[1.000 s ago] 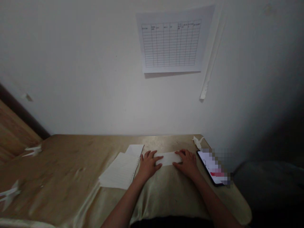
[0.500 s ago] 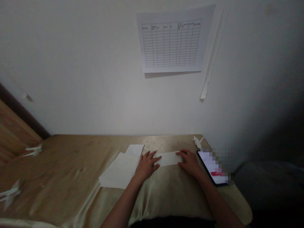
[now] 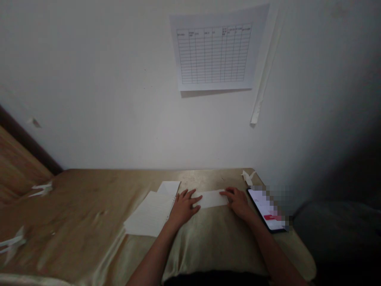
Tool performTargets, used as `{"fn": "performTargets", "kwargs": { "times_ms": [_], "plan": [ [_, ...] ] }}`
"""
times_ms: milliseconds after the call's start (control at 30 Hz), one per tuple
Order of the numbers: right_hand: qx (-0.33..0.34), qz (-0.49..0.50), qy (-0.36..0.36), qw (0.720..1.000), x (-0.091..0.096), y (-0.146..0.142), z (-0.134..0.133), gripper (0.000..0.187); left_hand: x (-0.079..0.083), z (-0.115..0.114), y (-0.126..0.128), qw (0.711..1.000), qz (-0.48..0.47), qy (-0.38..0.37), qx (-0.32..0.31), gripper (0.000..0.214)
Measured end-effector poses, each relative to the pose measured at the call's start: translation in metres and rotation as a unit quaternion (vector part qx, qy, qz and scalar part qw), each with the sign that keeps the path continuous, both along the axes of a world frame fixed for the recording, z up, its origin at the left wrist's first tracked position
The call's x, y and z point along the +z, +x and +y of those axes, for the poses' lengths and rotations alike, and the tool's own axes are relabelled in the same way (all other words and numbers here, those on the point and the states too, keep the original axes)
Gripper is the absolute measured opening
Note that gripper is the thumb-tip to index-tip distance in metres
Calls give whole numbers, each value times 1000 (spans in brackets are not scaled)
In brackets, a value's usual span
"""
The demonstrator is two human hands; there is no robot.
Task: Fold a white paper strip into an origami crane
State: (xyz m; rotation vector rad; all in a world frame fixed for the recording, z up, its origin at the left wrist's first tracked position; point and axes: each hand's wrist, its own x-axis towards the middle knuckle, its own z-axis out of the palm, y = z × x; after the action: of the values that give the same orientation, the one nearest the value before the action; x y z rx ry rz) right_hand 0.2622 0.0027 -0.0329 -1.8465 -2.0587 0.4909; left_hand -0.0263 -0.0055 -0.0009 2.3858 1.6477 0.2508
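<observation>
Right hand (image 3: 238,201) slid slightly right, both grips flat, open, pressing narrow white paper strip (image 3: 212,198), left hand (image 3: 184,206).

A narrow white paper strip (image 3: 212,198) lies flat on the cloth-covered table (image 3: 89,206), near its far edge and toward the far right corner. It appears folded into a long band, its length running parallel to that far edge. The left hand (image 3: 183,206) presses flat on its left end; the right hand (image 3: 238,201) rests fingers on its right end. Its middle stretch shows bare between them.
</observation>
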Motion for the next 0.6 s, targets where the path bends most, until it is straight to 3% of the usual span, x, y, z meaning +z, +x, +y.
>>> {"fn": "performTargets", "kwargs": {
  "times_ms": [300,600],
  "plan": [
    [-9,19,-4,1000,-1,1,3,75,-2,0,1,1000,-12,-1,11,45],
    [-11,19,4,1000,3,3,0,69,8,-10,11,999,-23,9,44,43]
  ]
}}
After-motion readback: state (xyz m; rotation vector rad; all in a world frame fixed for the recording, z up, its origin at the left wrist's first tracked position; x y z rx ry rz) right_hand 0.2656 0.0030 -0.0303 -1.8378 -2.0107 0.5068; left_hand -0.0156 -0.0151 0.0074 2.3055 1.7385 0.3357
